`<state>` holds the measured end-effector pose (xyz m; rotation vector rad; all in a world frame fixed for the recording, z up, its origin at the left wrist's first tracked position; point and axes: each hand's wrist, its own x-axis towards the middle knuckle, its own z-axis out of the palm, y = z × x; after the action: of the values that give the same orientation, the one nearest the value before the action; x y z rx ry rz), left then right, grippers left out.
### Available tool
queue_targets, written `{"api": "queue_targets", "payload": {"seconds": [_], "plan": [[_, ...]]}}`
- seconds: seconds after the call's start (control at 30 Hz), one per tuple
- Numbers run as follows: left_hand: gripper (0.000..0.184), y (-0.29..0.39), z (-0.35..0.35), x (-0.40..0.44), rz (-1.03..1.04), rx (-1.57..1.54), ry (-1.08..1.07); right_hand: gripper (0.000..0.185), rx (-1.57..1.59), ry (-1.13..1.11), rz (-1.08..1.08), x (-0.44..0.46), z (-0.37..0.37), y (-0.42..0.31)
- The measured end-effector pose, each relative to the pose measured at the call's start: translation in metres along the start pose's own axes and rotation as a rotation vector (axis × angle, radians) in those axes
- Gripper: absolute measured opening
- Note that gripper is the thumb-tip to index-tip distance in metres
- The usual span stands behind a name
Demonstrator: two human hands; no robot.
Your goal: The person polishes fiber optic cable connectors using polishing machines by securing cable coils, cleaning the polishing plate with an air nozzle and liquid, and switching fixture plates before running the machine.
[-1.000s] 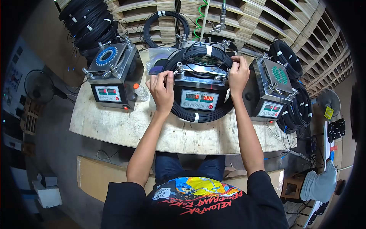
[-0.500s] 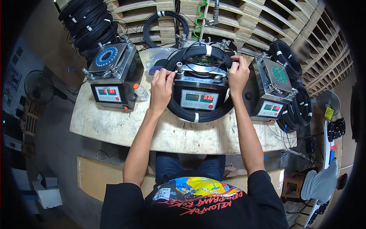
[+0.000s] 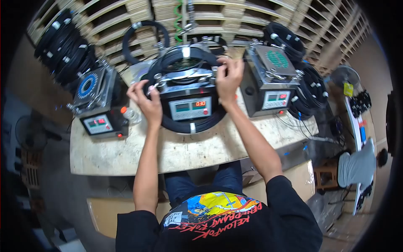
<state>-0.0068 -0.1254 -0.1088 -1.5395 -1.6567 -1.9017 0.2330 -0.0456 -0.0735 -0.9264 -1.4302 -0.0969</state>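
A large coil of black cable (image 3: 184,127) with white tape bands hangs around the front of the middle machine (image 3: 191,108), whose display reads 0.30. At the coil's left side, my left hand (image 3: 147,101) is bent around the cable, beside a metal clamp post. My right hand (image 3: 229,80) grips the coil's upper right side, its thumb and fingers curled near another clamp. Thinner loops of cable cross the machine's top plate. A small bottle with an orange cap (image 3: 132,115) stands left of my left hand.
A machine with a blue ring (image 3: 87,86) stands at left, one with a green disc (image 3: 277,59) at right. Black coils (image 3: 67,54) are stacked behind the left one, others (image 3: 308,90) beside the right one. A person in grey (image 3: 357,164) sits far right.
The view has turned, so the machines appear further left. My left hand has shifted from the clamp post onto the coil's left side, its fingers spread wider. My right hand remains at the coil.
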Motion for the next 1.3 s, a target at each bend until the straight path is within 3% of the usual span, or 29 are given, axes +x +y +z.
{"api": "queue_targets", "payload": {"seconds": [0.07,0.27,0.37,0.5,0.67,0.9,1.13,1.23,1.3], "plan": [[0.039,-0.006,0.005,0.000,-0.026,-0.060,-0.020,0.029,0.070,-0.129,0.016,-0.026,-0.012,-0.002],[0.051,0.000,0.003,0.000,-0.028,0.041,-0.186,0.054,-0.236,-0.463,-0.107,-0.040,-0.043,-0.029],[0.049,0.008,0.002,0.000,-0.085,0.023,-0.216,0.052,-0.241,-0.510,-0.077,-0.035,-0.046,-0.033],[0.049,0.006,0.001,0.001,-0.002,0.045,-0.187,0.028,-0.004,-0.415,-0.044,-0.033,-0.042,-0.015],[0.048,0.008,-0.001,0.000,-0.017,0.043,-0.204,0.011,0.307,-0.264,0.261,-0.031,-0.047,-0.004],[0.047,0.009,0.002,-0.002,-0.033,0.045,-0.174,0.009,0.273,-0.328,0.272,-0.021,-0.059,-0.006],[0.046,0.005,-0.001,-0.004,-0.025,0.043,-0.172,0.023,0.213,-0.452,0.599,-0.005,-0.060,-0.020],[0.046,0.007,0.002,-0.001,0.008,0.045,-0.151,0.026,0.154,-0.427,0.402,-0.009,-0.071,-0.025],[0.046,0.010,0.001,-0.002,-0.028,0.035,-0.165,0.027,0.257,-0.462,0.428,-0.013,-0.072,-0.021]]}}
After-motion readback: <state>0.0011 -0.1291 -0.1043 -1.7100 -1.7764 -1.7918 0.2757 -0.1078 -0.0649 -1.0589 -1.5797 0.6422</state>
